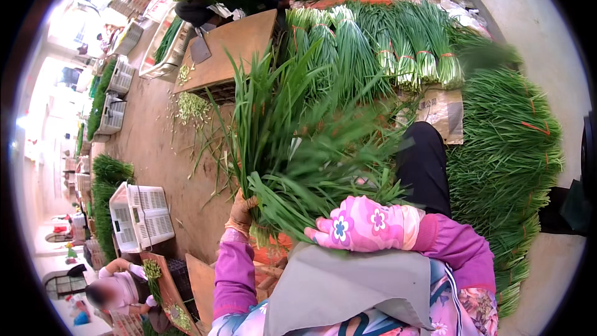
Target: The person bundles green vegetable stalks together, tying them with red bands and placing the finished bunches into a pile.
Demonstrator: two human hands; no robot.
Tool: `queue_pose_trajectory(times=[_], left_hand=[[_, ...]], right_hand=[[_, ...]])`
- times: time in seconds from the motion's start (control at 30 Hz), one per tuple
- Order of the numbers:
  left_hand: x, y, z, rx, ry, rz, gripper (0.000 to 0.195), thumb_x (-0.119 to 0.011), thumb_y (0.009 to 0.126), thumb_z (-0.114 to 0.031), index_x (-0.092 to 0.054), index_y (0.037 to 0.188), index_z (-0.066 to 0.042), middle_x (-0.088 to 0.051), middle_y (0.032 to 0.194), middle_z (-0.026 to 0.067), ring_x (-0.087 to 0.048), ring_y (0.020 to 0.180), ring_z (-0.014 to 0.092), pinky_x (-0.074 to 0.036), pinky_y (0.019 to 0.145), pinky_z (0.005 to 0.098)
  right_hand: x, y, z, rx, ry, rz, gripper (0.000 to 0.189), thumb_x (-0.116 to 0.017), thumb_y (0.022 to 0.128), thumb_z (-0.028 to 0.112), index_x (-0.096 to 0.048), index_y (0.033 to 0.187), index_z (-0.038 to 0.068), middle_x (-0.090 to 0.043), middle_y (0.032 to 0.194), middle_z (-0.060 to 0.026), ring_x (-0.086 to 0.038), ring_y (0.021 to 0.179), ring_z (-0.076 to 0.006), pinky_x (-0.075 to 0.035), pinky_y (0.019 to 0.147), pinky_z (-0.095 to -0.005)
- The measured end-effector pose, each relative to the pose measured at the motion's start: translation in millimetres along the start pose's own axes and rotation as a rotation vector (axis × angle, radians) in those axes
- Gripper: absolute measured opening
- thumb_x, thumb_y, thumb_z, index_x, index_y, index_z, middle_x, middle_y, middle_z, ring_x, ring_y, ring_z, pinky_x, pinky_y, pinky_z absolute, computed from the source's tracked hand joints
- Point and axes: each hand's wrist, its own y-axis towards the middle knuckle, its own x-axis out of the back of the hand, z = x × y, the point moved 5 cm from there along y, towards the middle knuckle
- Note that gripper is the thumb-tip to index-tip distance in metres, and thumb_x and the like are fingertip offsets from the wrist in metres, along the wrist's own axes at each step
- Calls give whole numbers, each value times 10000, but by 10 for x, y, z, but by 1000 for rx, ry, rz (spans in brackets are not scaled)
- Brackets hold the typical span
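Note:
My left hand (242, 210), in a brownish glove, grips a bunch of long green leafy stalks (261, 121), like garlic chives, near its pale base. My right hand (368, 224), in a pink flowered glove, rests at the leaves spread over my lap; its fingers are partly bent, and whether it grips them cannot be made out. Part of the foliage is blurred by motion. Below both hands lies a grey apron (350, 284) over my lap. Bundles tied with red bands (350, 46) lie in a row beyond the leaves.
Long piles of green bundles (503, 149) lie along the right. A wooden board (233, 51) bears a cleaver (200, 50), with cut stem ends (192, 106) beside it. White crates (142, 217) stand at left. One person crouches at the top; another works at a board, lower left.

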Motion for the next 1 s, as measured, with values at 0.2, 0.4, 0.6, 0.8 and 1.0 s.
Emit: queue_pose_trajectory(times=[0.2, 0.4, 0.6, 0.8, 1.0], left_hand=[[-34, -16, -15, 42, -27, -85, 627, -765, 740, -140, -491, 1296, -48, -603, 1178, 74, -602, 1042, 224, -511, 896, 359], [-547, -75, -471, -256, 213, -125, 792, -794, 749, -206, -375, 1401, -38, -586, 1228, 83, -542, 1157, 231, -421, 988, 357], [-1651, -280, -1254, -787, 911, -217, 822, -751, 778, -359, -368, 1430, -36, -553, 1305, 142, -432, 1299, 306, -278, 1110, 408], [-2010, 85, -925, -532, 1736, -123, 664, -767, 676, -483, -599, 1263, -221, -489, 1374, 112, -281, 1373, 395, -119, 1073, 664], [-1916, 202, -730, -565, 1687, -109, 472, -770, 683, -479, -694, 1092, -256, -473, 1385, 119, -273, 1374, 398, -95, 1079, 667]], right_hand=[[16, -76, -124, 24, -3, -96, 403, -517, 823, 168, -528, 1215, 72, -583, 821, -43, -591, 602, -213, -446, 480, -370], [87, -145, -283, -126, 5, -68, 311, -519, 822, 132, -565, 1128, 99, -579, 758, -42, -619, 622, -227, -458, 478, -373], [-151, -396, -450, -301, 124, -112, 326, -530, 829, 147, -587, 1150, 150, -597, 785, -38, -628, 638, -242, -453, 484, -389], [-328, -468, -485, -282, 138, -95, 383, -559, 805, 134, -600, 1185, 164, -620, 779, -41, -634, 660, -251, -475, 519, -389], [-288, -413, -600, -366, 76, 93, 342, -612, 801, 277, -624, 1127, 172, -636, 783, -56, -644, 707, -273, -479, 546, -427]])
